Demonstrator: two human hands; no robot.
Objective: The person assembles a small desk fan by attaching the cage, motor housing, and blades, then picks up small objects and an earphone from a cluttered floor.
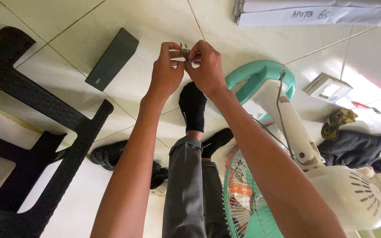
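Observation:
Both my hands are raised together above the tiled floor, pinching one small grey part (184, 50) with metal prongs between their fingertips. My left hand (165, 72) grips it from the left, my right hand (207, 66) from the right. Most of the part is hidden by my fingers. Below my hands lies a white and teal standing fan (287, 132) on its side, its wire grille (239, 198) near my legs. A thin cable (281, 105) runs along the fan's neck.
A black plastic chair (31, 145) lies tipped at the left. A dark flat rectangular box (112, 58) rests on the tiles. A rolled white sheet (314, 13) lies at the top right, with a small white box (328, 88), cloths (353, 141) and black shoes (111, 156) around.

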